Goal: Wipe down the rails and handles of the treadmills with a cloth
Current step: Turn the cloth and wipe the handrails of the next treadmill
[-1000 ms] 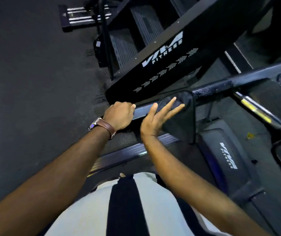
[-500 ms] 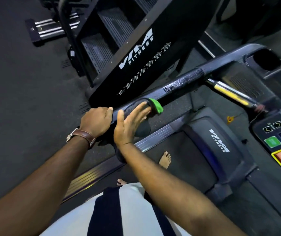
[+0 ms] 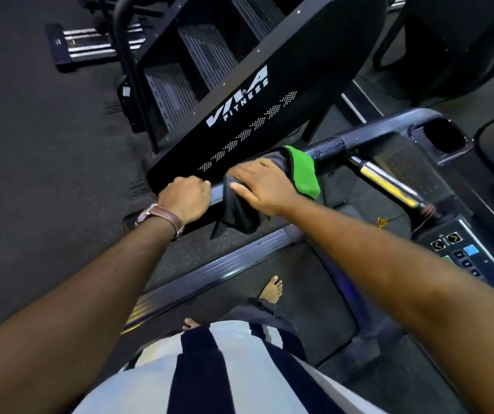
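Flattened since a moment ago, right hand (image 3: 265,186) presses cloth (image 3: 301,171) onto rail (image 3: 328,149); left hand (image 3: 184,197), at nine o'clock, grips it. Loosely draped, cloth could slip.

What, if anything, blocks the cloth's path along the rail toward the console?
Nothing visible does. The right hand presses the cloth onto the rail, whose wet stretch ahead runs bare to the console corner. The left hand grips the rail behind the cloth.

Black treadmill rail (image 3: 359,138); cloth (image 3: 302,174) green one side, dark grey the other. Brown watch strap (image 3: 169,218) (left of centre), white-and-black striped shirt (image 3: 218,372) at bottom, yellow-and-chrome bar (image 3: 386,182) at right.
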The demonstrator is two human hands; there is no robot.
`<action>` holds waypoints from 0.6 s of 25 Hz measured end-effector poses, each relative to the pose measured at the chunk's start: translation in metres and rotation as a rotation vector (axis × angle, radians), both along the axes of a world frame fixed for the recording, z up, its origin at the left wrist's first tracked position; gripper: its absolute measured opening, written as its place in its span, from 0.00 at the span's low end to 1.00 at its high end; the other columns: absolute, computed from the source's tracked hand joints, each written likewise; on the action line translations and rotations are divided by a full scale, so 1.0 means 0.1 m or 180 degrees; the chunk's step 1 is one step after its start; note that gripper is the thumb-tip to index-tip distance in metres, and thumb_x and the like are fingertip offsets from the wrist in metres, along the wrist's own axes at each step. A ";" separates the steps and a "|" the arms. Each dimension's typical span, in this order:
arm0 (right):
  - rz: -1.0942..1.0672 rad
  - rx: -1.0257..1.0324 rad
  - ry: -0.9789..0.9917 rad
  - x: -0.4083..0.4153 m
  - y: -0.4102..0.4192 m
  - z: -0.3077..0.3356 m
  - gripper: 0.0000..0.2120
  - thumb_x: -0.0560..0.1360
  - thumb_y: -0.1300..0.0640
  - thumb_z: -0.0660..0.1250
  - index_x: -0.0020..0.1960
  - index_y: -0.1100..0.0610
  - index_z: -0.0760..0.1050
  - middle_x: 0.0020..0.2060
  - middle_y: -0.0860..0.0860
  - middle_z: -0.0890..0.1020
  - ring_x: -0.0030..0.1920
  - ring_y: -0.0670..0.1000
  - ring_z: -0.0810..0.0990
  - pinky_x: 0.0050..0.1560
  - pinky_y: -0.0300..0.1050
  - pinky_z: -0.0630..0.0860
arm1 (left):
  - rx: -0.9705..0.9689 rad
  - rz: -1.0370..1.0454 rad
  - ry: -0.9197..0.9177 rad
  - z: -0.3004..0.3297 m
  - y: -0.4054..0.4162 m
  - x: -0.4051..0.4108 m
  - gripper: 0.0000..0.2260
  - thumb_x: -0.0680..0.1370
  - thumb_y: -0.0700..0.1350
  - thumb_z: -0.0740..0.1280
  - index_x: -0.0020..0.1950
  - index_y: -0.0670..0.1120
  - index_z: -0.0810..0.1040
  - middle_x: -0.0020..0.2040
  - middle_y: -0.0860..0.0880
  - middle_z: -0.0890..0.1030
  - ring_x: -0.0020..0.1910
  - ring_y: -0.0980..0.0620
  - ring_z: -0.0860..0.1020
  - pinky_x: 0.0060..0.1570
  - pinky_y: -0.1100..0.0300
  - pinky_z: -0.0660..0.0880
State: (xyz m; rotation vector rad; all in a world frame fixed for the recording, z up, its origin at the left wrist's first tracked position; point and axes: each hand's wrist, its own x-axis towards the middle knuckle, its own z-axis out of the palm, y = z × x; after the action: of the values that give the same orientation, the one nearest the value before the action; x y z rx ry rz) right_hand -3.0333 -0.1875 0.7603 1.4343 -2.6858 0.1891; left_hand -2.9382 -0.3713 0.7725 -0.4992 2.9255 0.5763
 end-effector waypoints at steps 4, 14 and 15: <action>-0.1362 0.1258 -0.0571 -0.63 0.01 0.24 0.28 0.78 0.36 0.48 0.57 0.53 0.79 0.58 0.58 0.81 0.58 0.61 0.79 0.55 0.54 0.71 | 0.0008 -0.0214 0.0094 -0.03 0.18 -0.12 0.19 0.79 0.57 0.51 0.45 0.48 0.76 0.49 0.40 0.81 0.47 0.36 0.77 0.40 0.52 0.69; -0.0519 0.0389 0.0067 -0.44 0.36 0.15 0.20 0.80 0.42 0.53 0.47 0.53 0.78 0.43 0.54 0.82 0.48 0.59 0.80 0.51 0.54 0.70 | -0.0048 -0.0116 0.0095 -0.11 0.17 -0.14 0.20 0.79 0.57 0.49 0.47 0.49 0.77 0.51 0.40 0.81 0.49 0.35 0.78 0.42 0.52 0.68; -0.0980 0.0628 -0.0146 -0.55 0.33 0.17 0.22 0.78 0.40 0.53 0.48 0.54 0.79 0.45 0.55 0.83 0.50 0.59 0.80 0.53 0.54 0.70 | -0.0067 -0.0099 0.0002 -0.11 0.18 -0.18 0.21 0.79 0.57 0.48 0.49 0.48 0.77 0.52 0.39 0.81 0.50 0.35 0.77 0.43 0.51 0.67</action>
State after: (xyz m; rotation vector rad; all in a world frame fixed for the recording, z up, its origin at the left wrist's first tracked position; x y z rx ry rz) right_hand -3.0882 -0.1549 0.7774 1.0453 -2.9872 -0.0684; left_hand -2.9560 -0.3531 0.7612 -0.4550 2.9373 0.5426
